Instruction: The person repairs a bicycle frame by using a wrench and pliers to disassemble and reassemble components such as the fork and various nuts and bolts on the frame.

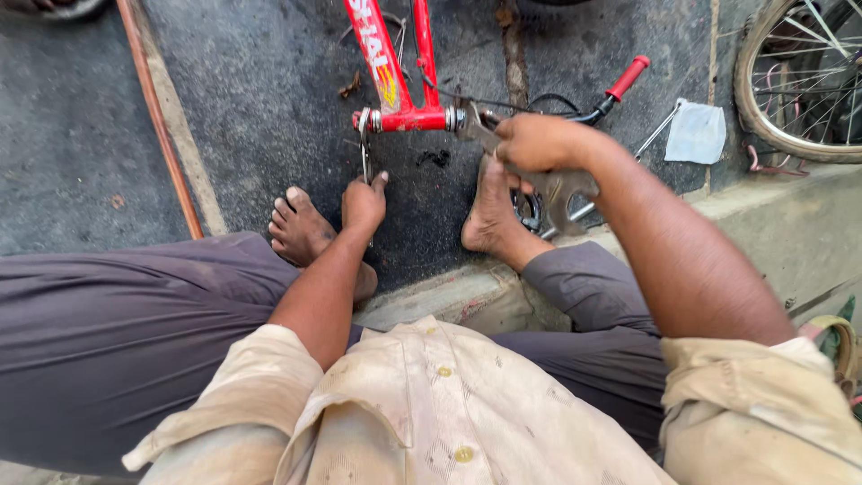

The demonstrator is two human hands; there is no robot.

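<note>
A red bicycle frame lies on the dark ground in front of me, its bottom bracket shell pointing sideways. My right hand grips a large flat metal spanner, whose head sits on the right end of the bracket. My left hand holds a thin metal crank arm hanging from the bracket's left end. My two bare feet rest on the ground either side of my left hand.
A handlebar with a red grip lies behind my right hand. A pale cloth lies near a bicycle wheel at the right. A copper-coloured pipe runs along the ground at the left. I sit on a concrete kerb.
</note>
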